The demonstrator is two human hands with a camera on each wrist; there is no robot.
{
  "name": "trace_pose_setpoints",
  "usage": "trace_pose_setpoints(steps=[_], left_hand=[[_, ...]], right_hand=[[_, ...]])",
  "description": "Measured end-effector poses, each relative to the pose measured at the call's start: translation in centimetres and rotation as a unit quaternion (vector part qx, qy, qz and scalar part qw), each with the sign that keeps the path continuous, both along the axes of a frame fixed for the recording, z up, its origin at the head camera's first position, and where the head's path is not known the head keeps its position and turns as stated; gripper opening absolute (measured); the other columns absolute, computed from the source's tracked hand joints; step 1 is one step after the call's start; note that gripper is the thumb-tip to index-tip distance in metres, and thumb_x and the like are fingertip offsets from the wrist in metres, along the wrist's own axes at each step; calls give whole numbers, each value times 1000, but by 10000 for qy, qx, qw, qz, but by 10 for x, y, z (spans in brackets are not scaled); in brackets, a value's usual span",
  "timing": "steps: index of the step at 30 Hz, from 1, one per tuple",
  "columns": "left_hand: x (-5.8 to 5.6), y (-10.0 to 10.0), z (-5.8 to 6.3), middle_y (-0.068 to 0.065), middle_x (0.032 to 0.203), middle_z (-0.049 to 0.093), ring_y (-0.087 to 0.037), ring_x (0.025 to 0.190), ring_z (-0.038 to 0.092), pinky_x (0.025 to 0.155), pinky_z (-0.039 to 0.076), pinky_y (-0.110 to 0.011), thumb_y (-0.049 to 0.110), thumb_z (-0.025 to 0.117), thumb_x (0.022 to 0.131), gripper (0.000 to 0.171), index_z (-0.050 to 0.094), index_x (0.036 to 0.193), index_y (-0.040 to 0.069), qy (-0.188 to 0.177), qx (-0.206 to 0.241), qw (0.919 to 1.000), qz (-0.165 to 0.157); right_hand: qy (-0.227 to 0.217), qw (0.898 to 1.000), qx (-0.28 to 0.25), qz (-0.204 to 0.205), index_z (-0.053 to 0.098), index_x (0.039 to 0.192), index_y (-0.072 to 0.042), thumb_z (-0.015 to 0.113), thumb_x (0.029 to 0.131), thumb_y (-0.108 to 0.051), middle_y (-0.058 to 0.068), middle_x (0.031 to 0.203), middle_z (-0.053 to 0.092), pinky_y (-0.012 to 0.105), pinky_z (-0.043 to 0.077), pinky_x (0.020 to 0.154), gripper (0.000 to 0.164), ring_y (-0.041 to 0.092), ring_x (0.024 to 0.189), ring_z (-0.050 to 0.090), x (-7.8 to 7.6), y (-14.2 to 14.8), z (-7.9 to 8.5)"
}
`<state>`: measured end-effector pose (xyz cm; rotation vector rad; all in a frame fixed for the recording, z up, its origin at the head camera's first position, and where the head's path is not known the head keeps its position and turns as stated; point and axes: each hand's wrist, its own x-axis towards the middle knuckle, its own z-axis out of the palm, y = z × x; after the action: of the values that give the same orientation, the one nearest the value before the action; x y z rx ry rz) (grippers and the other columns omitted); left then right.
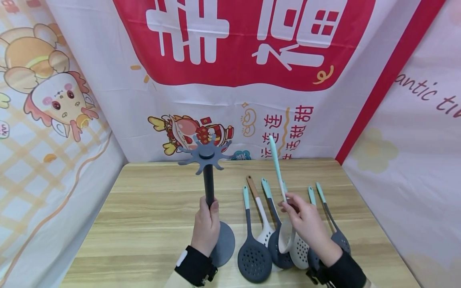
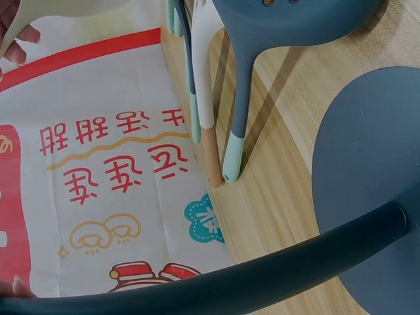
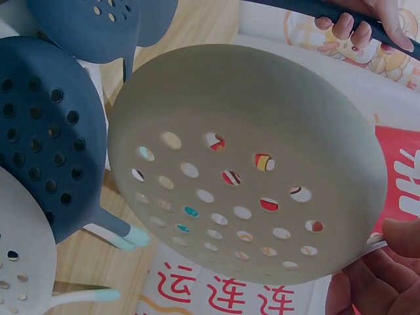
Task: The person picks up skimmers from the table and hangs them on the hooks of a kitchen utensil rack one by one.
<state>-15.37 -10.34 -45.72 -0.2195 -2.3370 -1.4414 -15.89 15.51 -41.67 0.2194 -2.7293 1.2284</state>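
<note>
Wht skimmer (image 3: 246, 98) w/ mint hdl is up in the air above the other utensils, bowl end low, hdl tilted up; R hand (image 1: 306, 218) pinches it w/ thumb & fingers near where hdl meets bowl. To its left, L hand (image 1: 206, 228) grips the dk pole of the utensil stand (image 1: 209, 184), fingers wrapped round; hooked top above hand, round base on the table (image 1: 144, 220). Btwn stand & R wrist, L to R: dk perforated skimmer (image 1: 254, 260), wht brown-hdl utensil (image 1: 265, 232), dk mint-hdl utensil (image 1: 277, 252), 2nd wht skimmer (image 1: 299, 252); beyond R wrist, dk utensil (image 1: 341, 240), partly hidden. Red/wht printed cloth (image 1: 216, 96) behind.
</note>
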Motion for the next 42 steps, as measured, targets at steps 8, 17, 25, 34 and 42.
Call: trace_pose_setpoints(steps=[8,17,25,34,42], left_hand=[[-1,0,1,4,68,32,-2,53,29,49,29,-20,16,38,108,15,42,109,2,-33,46,10000,-60],[-1,0,-2,6,68,32,-3,52,29,49,29,-19,16,38,108,13,42,108,4,-4,-12,10000,16],[-2,-1,-3,6,67,32,-2,52,29,47,29,-20,16,38,108,14,42,108,3,100,-32,9999,6],[-3,0,-3,5,68,33,-2,53,30,49,29,-20,15,39,108,14,42,108,1,67,-8,10000,9],[-3,0,-3,4,69,33,-3,54,30,49,29,-20,15,39,108,15,43,108,1,38,12,10000,9]], right_hand=[[69,9999,-10,145,60,123,1,57,98,-1,17,107,74,39,61,79,25,29,92,73,0,-2,1],[285,9991,78,295,61,124,2,57,97,0,14,106,75,31,61,71,27,26,90,74,3,-5,6],[492,9979,83,404,62,122,1,58,97,2,12,103,75,34,61,74,25,23,87,74,6,-8,13],[1016,9929,204,577,64,118,1,59,94,6,9,100,76,30,61,70,25,21,83,73,8,-11,14],[1022,9918,89,758,64,120,1,61,94,5,11,99,76,29,61,74,27,20,84,74,11,-12,16]])
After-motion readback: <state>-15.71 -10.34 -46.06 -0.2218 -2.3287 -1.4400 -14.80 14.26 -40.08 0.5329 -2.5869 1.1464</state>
